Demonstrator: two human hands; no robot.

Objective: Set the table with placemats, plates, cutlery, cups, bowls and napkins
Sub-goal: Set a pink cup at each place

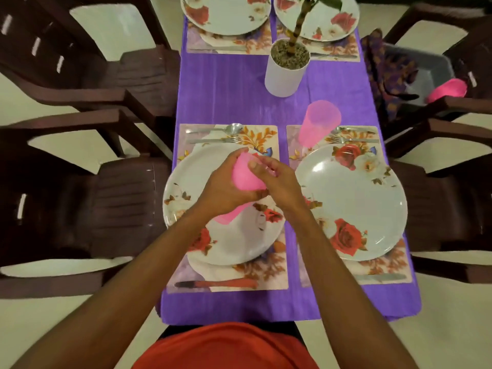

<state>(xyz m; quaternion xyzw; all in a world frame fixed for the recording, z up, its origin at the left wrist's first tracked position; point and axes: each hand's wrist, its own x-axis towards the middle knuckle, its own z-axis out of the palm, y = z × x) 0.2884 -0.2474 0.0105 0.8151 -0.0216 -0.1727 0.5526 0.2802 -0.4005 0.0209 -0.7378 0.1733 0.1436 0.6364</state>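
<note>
Chairs (119, 198), dark brown, stand along the left side of the table (226, 97), which is covered in purple. Left mat (266, 134) carries a floral plate (186, 187), with spoon (231, 128) and fork (213, 140) at its far edge and a red-handled knife (218, 284) at its near edge. My left hand (223, 187) is above that plate, fingers curled round a pink cup (245, 174). My right hand (279, 182) pinches the same cup from the other side. More pink shows under my left wrist; one cup or a stack, I cannot tell. Both forearms hide much of the plate. A second cup (319, 126) stands upright at the far left corner of the right mat (292, 155), near the right plate (354, 198). A white plant pot (286, 70) stands mid-table, with two far plates (226, 14) behind it. On a right-hand chair sit a patterned cloth (383, 67) and a grey tub (426, 75) with something pink inside. Floor is pale.
</note>
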